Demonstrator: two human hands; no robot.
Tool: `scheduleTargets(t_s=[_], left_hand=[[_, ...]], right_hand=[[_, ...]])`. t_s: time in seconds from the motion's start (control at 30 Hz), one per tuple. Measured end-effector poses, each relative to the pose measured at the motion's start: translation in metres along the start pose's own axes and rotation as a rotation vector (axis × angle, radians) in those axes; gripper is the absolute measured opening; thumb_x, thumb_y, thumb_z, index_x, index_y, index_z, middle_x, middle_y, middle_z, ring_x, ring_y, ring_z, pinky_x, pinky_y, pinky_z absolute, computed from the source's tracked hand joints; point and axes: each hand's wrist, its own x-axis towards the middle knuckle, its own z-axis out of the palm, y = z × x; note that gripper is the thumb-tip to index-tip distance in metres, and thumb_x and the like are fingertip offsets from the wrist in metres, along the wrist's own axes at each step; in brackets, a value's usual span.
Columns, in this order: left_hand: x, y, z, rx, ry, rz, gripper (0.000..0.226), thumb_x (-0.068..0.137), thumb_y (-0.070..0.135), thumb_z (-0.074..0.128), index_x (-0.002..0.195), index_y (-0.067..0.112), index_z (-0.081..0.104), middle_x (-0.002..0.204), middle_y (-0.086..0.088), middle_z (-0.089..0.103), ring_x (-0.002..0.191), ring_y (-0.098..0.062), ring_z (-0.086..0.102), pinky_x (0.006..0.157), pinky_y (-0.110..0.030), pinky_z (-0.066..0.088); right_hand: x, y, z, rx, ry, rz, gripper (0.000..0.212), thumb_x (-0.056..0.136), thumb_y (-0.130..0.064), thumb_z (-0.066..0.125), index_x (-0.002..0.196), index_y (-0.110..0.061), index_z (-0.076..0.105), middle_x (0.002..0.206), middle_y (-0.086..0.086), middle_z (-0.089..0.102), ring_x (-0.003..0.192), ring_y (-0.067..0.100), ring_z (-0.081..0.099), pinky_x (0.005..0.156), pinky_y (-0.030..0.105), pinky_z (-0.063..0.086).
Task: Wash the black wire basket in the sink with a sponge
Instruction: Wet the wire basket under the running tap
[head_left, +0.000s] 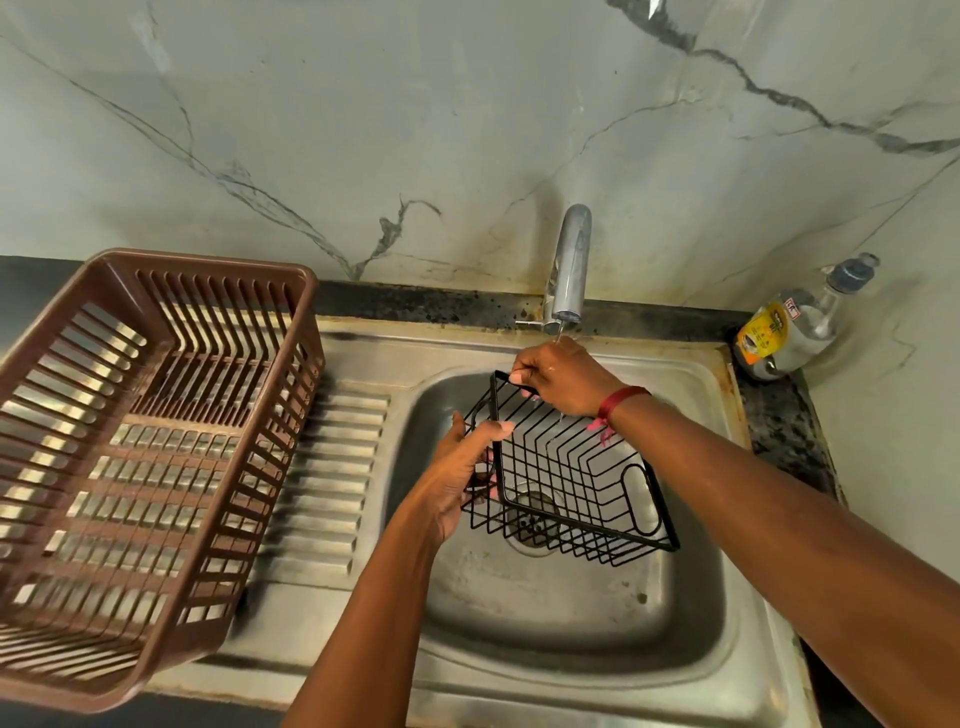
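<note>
One steel sink (571, 670) fills most of our view, set in the dark bench (779, 415). Brown slatted rack (208, 258) sits left of the basin, over the drainboard. Basket (576, 478) is inside the basin, tilted, above the drain; we can't tell if it touches bottom. Tap (571, 260) at the back runs a thin stream. Bottle (800, 322) stands in the right corner. Our left hand (462, 467) clamps the basket's left rim, thumb on top. Our right hand (556, 379) pinches the far corner, directly under the water. Red thread (621, 402) on that wrist.
</note>
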Motion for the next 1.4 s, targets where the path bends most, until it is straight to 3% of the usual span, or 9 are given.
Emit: scheduleTargets(t_s=[0.2,0.33,0.47,0.63,0.7,0.77,1.0,1.1,1.4], left_hand=[[-0.002,-0.003,-0.015,-0.319,-0.029,0.029,0.073,0.068,0.054,0.089,0.126,0.018,0.062,0.117,-0.022,0.07,0.101,-0.034,0.063,0.085,-0.04,0.05],[0.0,-0.009,-0.019,-0.504,-0.039,0.059,0.098,0.037,0.053,0.103,0.12,0.017,0.067,0.123,-0.02,0.071,0.115,-0.034,0.067,0.105,-0.048,0.05],[-0.005,-0.017,-0.013,-0.455,0.017,0.098,0.077,0.067,0.035,0.089,0.133,0.007,0.062,0.122,-0.016,0.072,0.102,-0.022,0.071,0.092,-0.049,0.057],[-0.012,-0.026,-0.005,-0.37,0.01,0.067,0.11,0.072,0.021,0.09,0.162,0.023,0.027,0.132,-0.01,0.065,0.125,-0.042,0.064,0.102,-0.073,0.047],[-0.015,-0.029,-0.001,-0.347,0.042,0.045,0.147,0.055,0.032,0.101,0.165,0.036,0.003,0.153,-0.014,0.048,0.13,-0.043,0.06,0.105,-0.07,0.045],[-0.017,-0.033,0.005,-0.302,0.075,0.038,0.166,0.033,0.05,0.105,0.164,0.038,0.005,0.157,-0.017,0.044,0.131,-0.042,0.059,0.109,-0.07,0.043],[-0.025,-0.027,0.001,-0.386,0.066,0.032,0.127,0.047,0.033,0.087,0.159,0.012,0.029,0.128,-0.013,0.057,0.108,-0.044,0.072,0.086,-0.065,0.059],[-0.027,-0.022,0.0,-0.326,0.043,0.034,0.126,0.049,0.033,0.088,0.159,0.011,0.031,0.131,-0.015,0.058,0.109,-0.045,0.072,0.089,-0.069,0.057],[-0.02,-0.018,0.004,-0.243,0.015,0.05,0.122,0.049,0.035,0.09,0.159,0.027,0.036,0.145,-0.018,0.055,0.113,-0.042,0.071,0.091,-0.066,0.057]], right_hand=[[-0.001,0.012,0.006,-0.069,0.122,0.119,0.012,0.087,-0.002,0.059,0.086,-0.011,0.067,0.084,0.008,0.069,0.081,0.023,0.065,0.076,0.029,0.052],[-0.005,0.015,0.006,-0.095,0.161,0.257,0.01,0.08,-0.002,0.058,0.077,-0.01,0.063,0.084,0.011,0.067,0.082,0.025,0.063,0.069,0.026,0.047],[-0.01,0.015,0.012,-0.051,0.206,0.406,0.01,0.078,-0.006,0.057,0.074,-0.007,0.065,0.081,0.013,0.067,0.079,0.027,0.062,0.064,0.024,0.039],[-0.014,0.015,0.016,-0.085,0.182,0.494,0.01,0.08,-0.006,0.059,0.076,-0.001,0.066,0.084,0.019,0.067,0.084,0.033,0.063,0.065,0.026,0.039],[-0.016,0.016,0.017,-0.118,0.169,0.496,0.008,0.079,-0.006,0.059,0.075,-0.001,0.065,0.086,0.02,0.067,0.085,0.034,0.063,0.064,0.026,0.038],[-0.017,0.016,0.02,-0.15,0.158,0.487,0.008,0.081,-0.007,0.059,0.077,-0.001,0.064,0.087,0.02,0.067,0.085,0.034,0.063,0.064,0.027,0.038],[-0.015,0.007,0.019,-0.323,0.163,0.013,0.024,0.077,0.0,0.062,0.095,-0.014,0.067,0.093,0.004,0.064,0.088,0.023,0.059,0.07,0.034,0.05],[-0.005,0.004,0.009,-0.229,-0.055,0.03,0.016,0.082,-0.007,0.06,0.09,-0.016,0.072,0.093,0.003,0.072,0.085,0.019,0.064,0.082,0.036,0.053],[0.005,0.001,-0.009,-0.078,-0.234,0.089,0.016,0.084,-0.001,0.059,0.075,0.0,0.073,0.084,0.008,0.074,0.084,0.014,0.069,0.083,0.027,0.051]])
